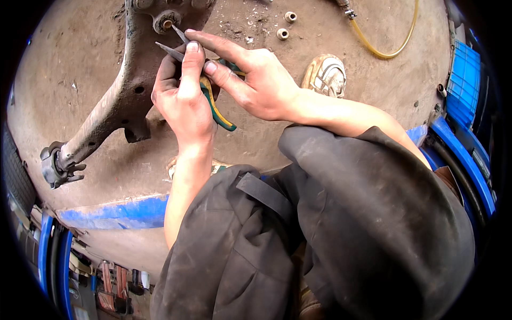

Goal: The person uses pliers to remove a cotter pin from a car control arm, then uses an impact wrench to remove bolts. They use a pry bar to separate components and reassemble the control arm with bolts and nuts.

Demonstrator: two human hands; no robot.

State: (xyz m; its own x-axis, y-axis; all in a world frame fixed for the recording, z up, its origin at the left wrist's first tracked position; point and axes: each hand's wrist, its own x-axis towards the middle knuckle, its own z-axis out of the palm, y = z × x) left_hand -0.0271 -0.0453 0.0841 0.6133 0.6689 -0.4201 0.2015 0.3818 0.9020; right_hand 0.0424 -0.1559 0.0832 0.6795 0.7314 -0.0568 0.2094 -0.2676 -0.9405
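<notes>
Between my two hands is a pair of needle-nose pliers (pixel 218 114) with green and yellow handles, its pointed jaws spread apart. My left hand (pixel 184 109) is closed around the pliers near the pivot, thumb on top. From the other side my right hand (pixel 266 85) grips them with its thumb, its index finger stretched along one jaw. Just beyond the jaw tips, a rusty suspension control arm (pixel 109 106) carries a round fitting (pixel 167 24) with a copper-coloured centre. The tips look close to this fitting; whether they touch it I cannot tell.
Two small metal bushings (pixel 282 34) lie on the dirty floor beyond my right hand. A yellow hose (pixel 378 53) curves at the far right, near a blue crate (pixel 463 80). Blue lift rails (pixel 464 160) stand at the right, and tools (pixel 114 285) lie lower left.
</notes>
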